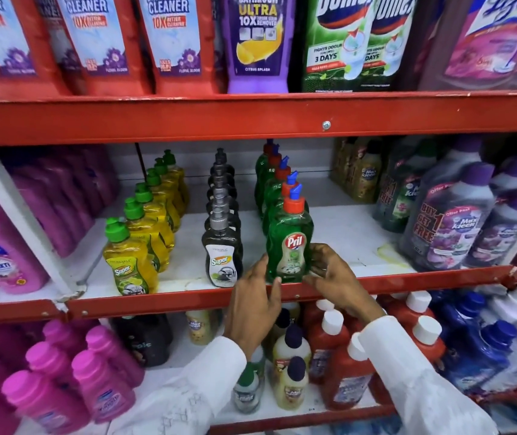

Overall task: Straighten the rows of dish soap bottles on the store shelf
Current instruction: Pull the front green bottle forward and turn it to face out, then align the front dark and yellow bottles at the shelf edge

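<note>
Three rows of dish soap bottles run front to back on the white middle shelf [351, 233]. On the left is the yellow row with green caps [130, 255], in the middle the dark grey row [222, 246], on the right the green row with red caps [274, 189]. The front green bottle [289, 237] stands upright at the shelf's front edge. My left hand [255, 299] touches its lower left side and my right hand [337, 277] grips its lower right side. Both white sleeves reach up from below.
Large purple-capped cleaner bottles [451, 227] crowd the right of the same shelf, pink bottles [3, 246] the left. A red shelf rail [188, 296] fronts the shelf. Bathroom cleaner pouches hang above; pink, red and blue bottles fill the shelf below.
</note>
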Demonstrator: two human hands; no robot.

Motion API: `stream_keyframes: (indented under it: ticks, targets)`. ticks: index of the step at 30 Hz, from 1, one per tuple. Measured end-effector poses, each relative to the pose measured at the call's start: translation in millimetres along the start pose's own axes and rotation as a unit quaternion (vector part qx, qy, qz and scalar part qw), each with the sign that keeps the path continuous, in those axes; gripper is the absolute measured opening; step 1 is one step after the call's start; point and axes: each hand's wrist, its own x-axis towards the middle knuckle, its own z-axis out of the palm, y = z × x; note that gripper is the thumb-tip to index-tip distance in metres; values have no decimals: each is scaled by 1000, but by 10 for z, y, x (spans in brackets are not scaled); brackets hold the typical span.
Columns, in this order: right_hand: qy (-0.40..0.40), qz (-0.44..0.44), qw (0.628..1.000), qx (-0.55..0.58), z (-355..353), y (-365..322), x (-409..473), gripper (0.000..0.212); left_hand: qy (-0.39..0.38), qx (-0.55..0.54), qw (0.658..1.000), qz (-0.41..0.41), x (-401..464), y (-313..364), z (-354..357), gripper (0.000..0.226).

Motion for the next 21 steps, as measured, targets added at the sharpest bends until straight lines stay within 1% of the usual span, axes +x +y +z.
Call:
stream_keyframes:
  ticks: [2, 4, 8, 11, 19, 21]
  targets:
    - [-23, -27, 999, -35, -55, 26, 48, 52, 18, -26, 999, -25, 72, -18, 29, 47]
    - [-23, -56, 996, -59, -105, 50, 81, 47, 38, -50, 997, -46, 106, -1, 61, 45]
    - [-28, -72, 995, -64, -145, 115, 101, 41, 62, -93, 992, -54, 92, -9, 101, 43]
    - [-27, -72, 996, -42, -159, 179, 119, 41, 70, -106, 991, -46, 83, -1, 131, 40]
    - [-20, -57, 998, -29, -128, 186, 93, 43, 74, -105, 991, -47, 45, 50, 128, 42]
    - [-23, -42, 999, 4, -112, 152, 52, 48, 65, -93, 993, -44, 33, 49, 108, 42]
